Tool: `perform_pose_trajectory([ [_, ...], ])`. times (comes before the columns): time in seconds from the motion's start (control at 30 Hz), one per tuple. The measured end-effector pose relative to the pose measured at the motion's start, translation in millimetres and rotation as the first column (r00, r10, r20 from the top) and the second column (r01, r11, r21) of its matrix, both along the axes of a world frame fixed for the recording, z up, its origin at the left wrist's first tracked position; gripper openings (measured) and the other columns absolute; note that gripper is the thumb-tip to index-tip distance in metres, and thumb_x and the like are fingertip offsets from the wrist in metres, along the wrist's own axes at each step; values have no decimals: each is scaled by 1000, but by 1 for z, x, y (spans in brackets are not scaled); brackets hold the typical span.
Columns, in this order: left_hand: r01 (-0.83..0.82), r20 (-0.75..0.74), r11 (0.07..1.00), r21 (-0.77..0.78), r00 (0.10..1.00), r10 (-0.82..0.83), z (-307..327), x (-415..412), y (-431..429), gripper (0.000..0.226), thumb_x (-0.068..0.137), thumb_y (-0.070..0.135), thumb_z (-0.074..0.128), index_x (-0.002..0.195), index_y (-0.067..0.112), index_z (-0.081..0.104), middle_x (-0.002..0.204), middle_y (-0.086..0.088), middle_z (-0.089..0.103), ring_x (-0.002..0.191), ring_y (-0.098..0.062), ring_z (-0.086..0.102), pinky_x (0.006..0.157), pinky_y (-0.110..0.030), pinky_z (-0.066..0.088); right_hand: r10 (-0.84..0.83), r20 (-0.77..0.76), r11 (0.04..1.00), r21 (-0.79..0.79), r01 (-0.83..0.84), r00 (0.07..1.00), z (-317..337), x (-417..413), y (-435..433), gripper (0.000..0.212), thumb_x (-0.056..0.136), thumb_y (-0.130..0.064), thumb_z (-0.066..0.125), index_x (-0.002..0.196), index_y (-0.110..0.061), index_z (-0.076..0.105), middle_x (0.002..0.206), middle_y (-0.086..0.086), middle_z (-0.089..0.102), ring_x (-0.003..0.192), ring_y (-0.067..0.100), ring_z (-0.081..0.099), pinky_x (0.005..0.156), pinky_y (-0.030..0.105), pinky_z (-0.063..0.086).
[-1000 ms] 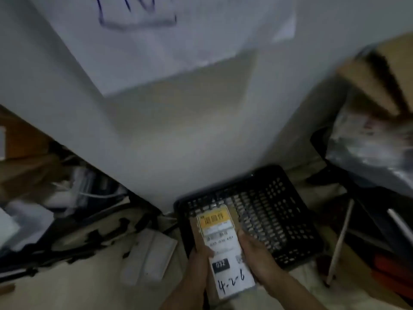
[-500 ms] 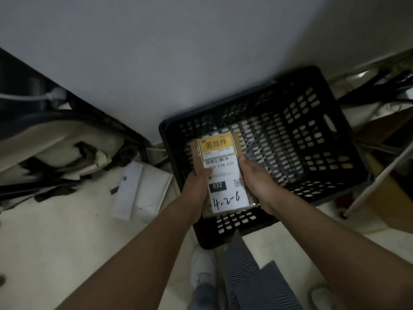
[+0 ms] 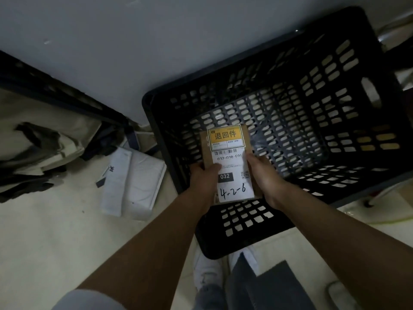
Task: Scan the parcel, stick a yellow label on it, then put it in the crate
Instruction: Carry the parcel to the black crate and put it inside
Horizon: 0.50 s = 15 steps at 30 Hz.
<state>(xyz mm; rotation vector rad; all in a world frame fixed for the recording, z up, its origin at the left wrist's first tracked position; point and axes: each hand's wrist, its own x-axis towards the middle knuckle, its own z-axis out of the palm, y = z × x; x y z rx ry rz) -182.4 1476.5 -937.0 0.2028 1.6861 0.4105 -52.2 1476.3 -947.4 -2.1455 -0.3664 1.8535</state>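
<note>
Two hands, one parcel above the crate

Both of our hands gripped the parcel (image 3: 228, 162) from opposite sides. Our left hand (image 3: 204, 179) clasped its left edge, thumb laid across the white shipping label (image 3: 234, 175). Our right hand (image 3: 262, 175) clasped the right edge, fingers pressed against the side of the brown cardboard. Between the two hands the white label faced up at us, with a barcode, a black box reading 032 and the handwritten mark 4-2-6 toward the wrists. Beyond the fingertips, at the far end of the parcel, sat the yellow label (image 3: 225, 135), stuck flat with bold dark characters on it.

We held the parcel inside the outline of the black crate (image 3: 324, 113), over its near left part; whether it touched the perforated floor beneath our hands we could not tell. The crate spread out ahead and to the right of our right hand, its slotted walls rising around the opening and its near rim passing under our wrists.

Left of our left hand, well apart from the crate, a white padded mailer (image 3: 134, 182) lay on the pale floor (image 3: 44, 242). Farther left, crumpled pale material (image 3: 44, 139) lay in a heap. Below our forearms, a white shoe (image 3: 207, 271) stood on the floor near the crate's closest corner.
</note>
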Motion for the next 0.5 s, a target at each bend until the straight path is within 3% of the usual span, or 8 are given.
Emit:
perform_pose_trajectory([
  [0.07,26,-1,1000,-13,1000,-26,-5,3,3,49,93,15,54,139,6,37,126,-14,62,73,-14,62,35,-17,49,37,22,999,22,-37,999,-7,2,2,67,75,-64,49,123,-19,55,116,8,67,104,31,64,94,52,51],
  [0.13,41,-4,999,-17,999,-41,-10,6,6,51,93,15,54,140,6,34,126,-13,62,74,-14,62,39,-21,50,67,17,996,51,-68,998,-12,4,2,62,83,-58,49,131,-20,51,124,6,64,111,29,61,101,52,47],
  [0.27,34,-28,999,-19,999,-34,-18,8,10,52,94,15,54,140,6,32,128,-14,60,71,-13,59,47,-23,49,102,23,993,63,-104,994,-21,5,4,54,88,-47,52,135,-21,51,129,3,62,114,26,59,101,46,47],
  [0.37,41,-42,999,-15,998,-41,-18,9,11,51,94,14,54,139,8,30,127,-13,59,69,-11,57,50,-24,46,126,-7,987,98,-125,992,-21,4,6,38,98,-23,49,135,-15,51,122,5,64,104,23,61,88,35,50],
  [0.5,84,20,996,-7,996,-84,-14,10,14,42,95,13,51,136,12,43,128,-9,61,71,-10,58,51,-24,46,142,-42,985,107,-137,989,-21,3,5,25,96,-16,54,121,-20,56,116,3,66,108,26,63,98,44,51],
])
